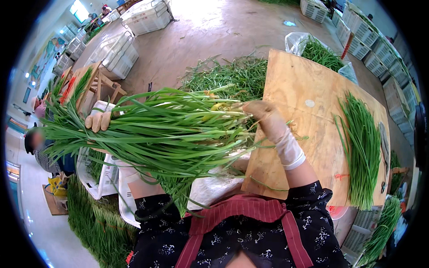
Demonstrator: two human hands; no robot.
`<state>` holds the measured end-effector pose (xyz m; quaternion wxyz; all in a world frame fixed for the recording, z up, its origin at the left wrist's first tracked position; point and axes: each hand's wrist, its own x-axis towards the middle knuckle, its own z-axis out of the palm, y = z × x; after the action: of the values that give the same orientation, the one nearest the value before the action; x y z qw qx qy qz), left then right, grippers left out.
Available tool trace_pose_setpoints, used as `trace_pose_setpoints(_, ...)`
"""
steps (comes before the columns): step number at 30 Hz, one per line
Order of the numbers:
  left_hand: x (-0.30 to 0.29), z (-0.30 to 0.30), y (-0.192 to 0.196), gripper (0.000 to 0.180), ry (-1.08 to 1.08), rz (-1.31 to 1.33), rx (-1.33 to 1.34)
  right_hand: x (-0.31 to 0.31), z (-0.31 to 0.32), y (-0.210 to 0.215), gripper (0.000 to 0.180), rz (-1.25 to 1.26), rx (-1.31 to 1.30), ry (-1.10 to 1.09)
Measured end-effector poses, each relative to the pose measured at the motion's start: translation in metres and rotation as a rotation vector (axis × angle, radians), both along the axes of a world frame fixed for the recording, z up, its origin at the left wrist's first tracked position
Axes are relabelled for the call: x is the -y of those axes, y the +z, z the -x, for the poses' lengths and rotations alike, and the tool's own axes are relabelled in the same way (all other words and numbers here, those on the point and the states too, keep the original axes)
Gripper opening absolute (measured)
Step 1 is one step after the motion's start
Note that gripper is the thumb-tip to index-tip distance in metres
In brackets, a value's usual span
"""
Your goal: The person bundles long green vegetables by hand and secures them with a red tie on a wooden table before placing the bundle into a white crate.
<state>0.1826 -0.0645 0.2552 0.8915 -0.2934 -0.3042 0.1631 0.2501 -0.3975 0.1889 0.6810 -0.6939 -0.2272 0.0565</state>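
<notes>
A large loose bunch of garlic chives [178,129] lies across in front of me, green tips to the left and pale cut ends to the right. My left hand [99,121], in a light glove, is closed around the leafy part; its fingertips show over the top and the leaves hide the palm. At the pale ends is my right hand [264,117], also gloved and slightly blurred, its fingers curled together against the stems. Some yellowed leaves [220,107] stick out beside those fingers. Whatever the right fingers pinch is too small to make out.
A wooden board [308,98] stands on my right with a smaller chive bundle [362,147] on it. Loose leaves [232,76] are heaped beyond. White crates [111,56] stand at the far left; more chives [98,223] lie at lower left. A person [44,152] is at the left.
</notes>
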Motion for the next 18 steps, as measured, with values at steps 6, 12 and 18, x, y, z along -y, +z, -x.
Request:
trace_pose_setpoints(6, -0.041, -0.016, 0.004, 0.015, 0.316, -1.021, 0.251, 0.029, -0.02, 0.017, 0.025, 0.107, 0.027, 0.032)
trace_pose_setpoints(12, -0.044, -0.018, 0.014, 0.006, 0.28, -1.17, 0.352, -0.037, -0.03, 0.042, 0.046, 0.333, -0.138, 0.384)
trace_pose_setpoints(18, -0.05, -0.01, 0.015, 0.016, 0.323, -1.244, 0.303, -0.063, -0.021, 0.028, 0.029, -0.204, -0.512, 0.488)
